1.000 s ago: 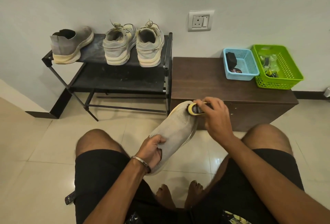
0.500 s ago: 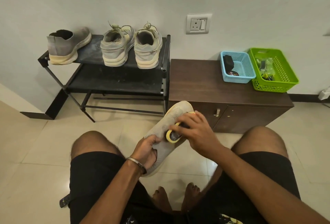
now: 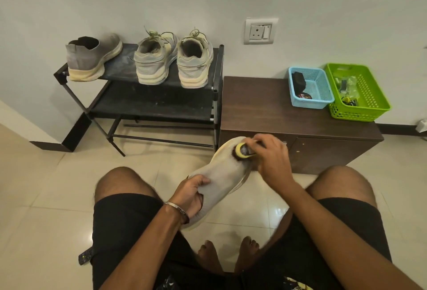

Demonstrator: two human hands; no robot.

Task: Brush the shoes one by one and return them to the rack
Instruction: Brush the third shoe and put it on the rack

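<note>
Gripping the heel end of the grey shoe (image 3: 219, 179), the left hand (image 3: 190, 194) has its fingers tucked into the opening and thumb over the top, holding it up between the knees with the toe pointing away toward the cabinet (image 3: 300, 114). The right hand (image 3: 271, 159) is clenched round the yellow brush (image 3: 242, 152), and the bristles sit right on the toe, the far end from the left hand's hold. There's the risk: the shoe is only held at the heel, so a hard push at the toe could lever it down and twist it out of those fingers, and it's soft knit, so it may fold under pressure instead of taking the scrub. A slip off the rounded toe could also send the brush into the cabinet front just behind. Out on the rack (image 3: 147, 105), three shoes wait on the top shelf: the matching grey one (image 3: 92, 58) at the left end, a laced pair (image 3: 173, 58) beside it. Two baskets, blue (image 3: 310, 100) and green (image 3: 369, 95), sit on the cabinet.
</note>
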